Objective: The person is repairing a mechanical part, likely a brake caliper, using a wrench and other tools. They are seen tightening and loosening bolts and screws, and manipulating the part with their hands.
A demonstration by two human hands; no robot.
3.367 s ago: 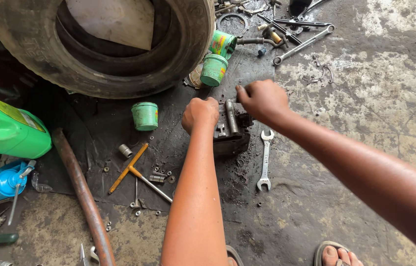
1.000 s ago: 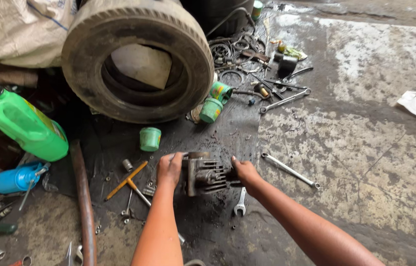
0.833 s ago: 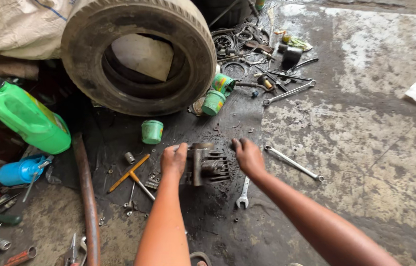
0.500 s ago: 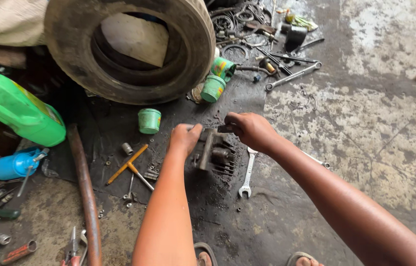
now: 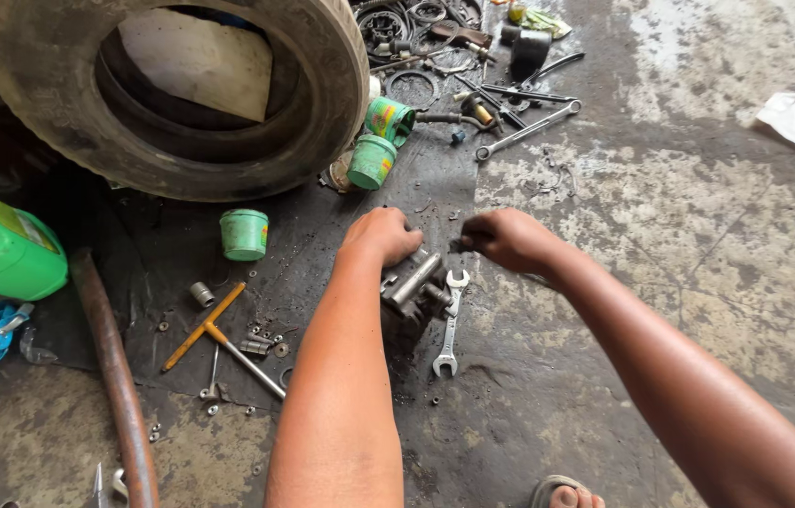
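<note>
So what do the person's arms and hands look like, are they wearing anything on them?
Both arms are bare all the way up, with no sleeves in view. The left hand and the right hand wear no gloves, rings, watch or bracelets. Both look a little shiny.

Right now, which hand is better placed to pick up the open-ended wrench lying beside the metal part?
Probably the right hand: it hovers near the wrench, apparently free, while the left hand rests on the metal part.
</note>
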